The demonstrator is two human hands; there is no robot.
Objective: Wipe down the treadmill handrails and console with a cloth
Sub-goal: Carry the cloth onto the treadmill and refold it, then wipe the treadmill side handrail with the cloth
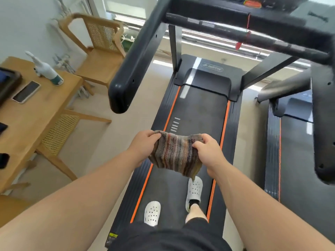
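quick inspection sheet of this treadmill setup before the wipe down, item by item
surface: treadmill belt, person standing on it in white clogs
job's things: striped cloth held above the belt; left handrail, right handrail and console not touched by it
clutter: phone on wooden table
hands: left hand and right hand each grip the cloth's top edge
cables: thin red cord hangs across the front bar
surroundings: wooden chair, second treadmill on the right

Wooden bench [36,113] at left. Phone [26,91] flat near far edge, just beside dark tray [9,82]. White figurine [45,69], green base, tilted at far corner. Cane-backed chair [97,51] beyond the bench; second chair [59,131] tucked under it. Second treadmill [297,151] at right.
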